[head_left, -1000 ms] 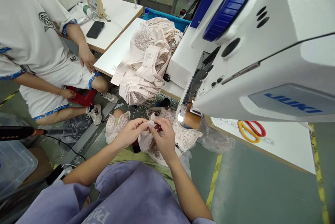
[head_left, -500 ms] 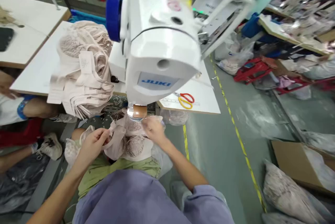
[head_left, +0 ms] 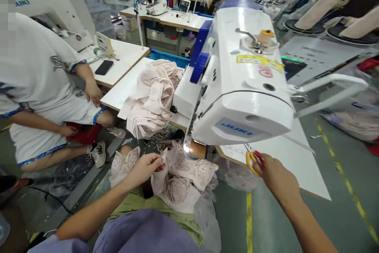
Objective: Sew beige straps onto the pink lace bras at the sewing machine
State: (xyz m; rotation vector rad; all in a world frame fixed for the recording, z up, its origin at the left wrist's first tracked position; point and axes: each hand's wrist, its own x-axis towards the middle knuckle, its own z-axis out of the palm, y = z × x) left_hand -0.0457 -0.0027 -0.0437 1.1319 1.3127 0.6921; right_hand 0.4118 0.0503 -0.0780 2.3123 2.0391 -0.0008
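Observation:
My left hand [head_left: 145, 171] pinches the edge of a pale pink bra [head_left: 179, 190] above my lap, left of the sewing machine's needle end. The bra's patterned cups lie over my thighs, and part of the fabric is hidden under the machine head. Over the right wing of the table, my right hand [head_left: 280, 178] has its fingers closed on the scissors [head_left: 251, 163], which have a yellow and a red handle loop. Their metal blades point away from me toward the machine. The white sewing machine [head_left: 248, 101] stands between my two hands.
A heap of pale pink bras [head_left: 152, 101] lies on the white table [head_left: 118, 91] left of the machine. A seated person [head_left: 50, 75] is close on the left, near a black phone [head_left: 104, 67]. Clear plastic bags [head_left: 237, 174] hang below the table's right wing.
My right hand has left the fabric by the needle end, moved right and taken hold of the scissors. My left hand still pinches the bra. The view has swung left and up.

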